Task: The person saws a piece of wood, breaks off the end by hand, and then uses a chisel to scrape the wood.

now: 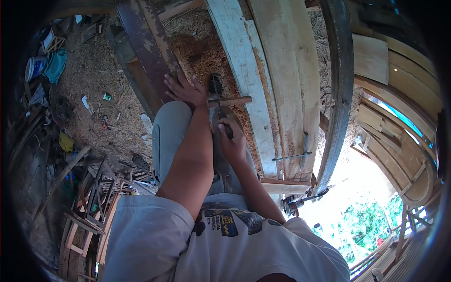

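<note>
My right hand (232,142) is closed around the dark handle of a handsaw (218,101), whose narrow blade is seen almost edge-on and points away from me. The blade crosses a thin wooden strip (237,101) lying sideways by my knees. My left hand (187,90) rests with fingers spread on a dark brown board (157,61), just past my left knee. The strip's left end runs toward my left wrist, where I cannot see it fully. A black object (214,83) sits beyond the strip, partly behind the blade.
Long planks, one with worn pale paint (244,66) and one bare (286,70), run along my right. A metal bar (292,156) lies across them. A clamp-like tool (296,204) sits near their close end. Sawdust and litter cover the ground (112,75); scrap wood (89,207) is piled left.
</note>
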Available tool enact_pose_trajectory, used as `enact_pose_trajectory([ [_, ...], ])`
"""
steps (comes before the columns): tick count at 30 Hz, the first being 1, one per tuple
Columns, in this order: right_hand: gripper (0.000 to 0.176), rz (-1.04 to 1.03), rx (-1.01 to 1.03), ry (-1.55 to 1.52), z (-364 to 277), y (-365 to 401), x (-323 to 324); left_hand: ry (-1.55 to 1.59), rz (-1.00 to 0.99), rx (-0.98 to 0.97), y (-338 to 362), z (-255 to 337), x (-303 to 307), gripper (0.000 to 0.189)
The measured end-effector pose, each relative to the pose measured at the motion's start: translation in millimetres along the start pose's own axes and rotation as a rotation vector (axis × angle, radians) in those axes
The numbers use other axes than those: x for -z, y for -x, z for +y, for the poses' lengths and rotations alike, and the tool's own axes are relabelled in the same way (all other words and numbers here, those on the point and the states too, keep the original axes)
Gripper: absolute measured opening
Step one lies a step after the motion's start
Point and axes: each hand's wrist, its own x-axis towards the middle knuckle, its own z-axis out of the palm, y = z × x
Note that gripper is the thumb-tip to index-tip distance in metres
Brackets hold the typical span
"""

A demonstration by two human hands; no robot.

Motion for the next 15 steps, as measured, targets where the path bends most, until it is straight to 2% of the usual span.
enact_pose_trajectory([
  [2,0.015,0.041,-0.048,-0.009,-4.8,9.9,1.2,0.011,-0.005,-0.028,1.3,-0.9,2.7,0.060],
  [4,0.016,-0.049,-0.226,-0.005,-3.5,13.9,7.1,0.000,-0.014,-0.077,3.8,-2.0,2.4,0.058],
  [5,0.016,-0.041,-0.235,-0.011,-0.6,12.8,5.6,-0.002,-0.022,-0.087,4.2,-2.3,0.3,0.058],
  [7,0.016,-0.052,-0.381,-0.047,5.8,12.2,0.0,0.004,-0.002,-0.082,3.7,-4.7,-0.7,0.057],
  [8,0.016,-0.051,-0.388,-0.053,10.2,15.2,-8.1,-0.002,-0.006,-0.087,2.1,-6.5,-1.1,0.057],
  [10,0.016,0.005,-0.263,-0.106,14.2,25.3,-20.5,0.012,0.001,-0.093,3.9,-4.8,0.6,0.057],
  [15,0.017,0.051,-0.245,-0.071,0.0,17.4,-8.7,-0.013,0.004,-0.112,3.6,-7.1,1.9,0.056],
])
